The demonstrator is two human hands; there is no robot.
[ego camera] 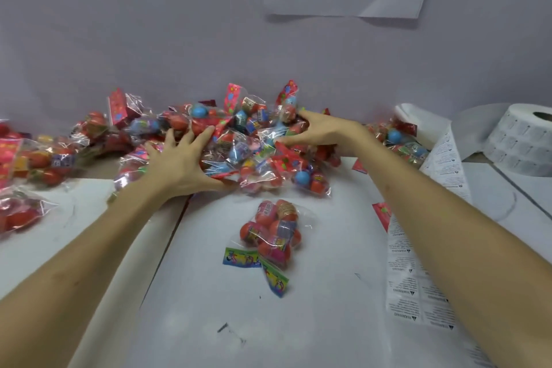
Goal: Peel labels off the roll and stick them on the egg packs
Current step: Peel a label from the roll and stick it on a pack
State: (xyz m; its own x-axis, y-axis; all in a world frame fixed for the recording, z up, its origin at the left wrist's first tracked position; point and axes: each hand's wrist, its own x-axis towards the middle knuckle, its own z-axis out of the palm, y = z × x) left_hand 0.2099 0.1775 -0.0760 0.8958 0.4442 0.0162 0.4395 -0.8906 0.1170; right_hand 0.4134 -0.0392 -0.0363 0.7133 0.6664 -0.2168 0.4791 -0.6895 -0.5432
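Grey wall (pixel 149 24) behind; white table (pixel 298 323) below. Heap of egg packs (pixel 254 152) – along the table's far edge. Label strip (pixel 409 278) – down the right edge, running from the label roll (pixel 519 143) at the far right corner. Single egg pack (pixel 273 230), mid-table. Left hand (pixel 179 164): fingers splayed flat on the heap. Right hand (pixel 319 133): fingers curled into the heap's packs.
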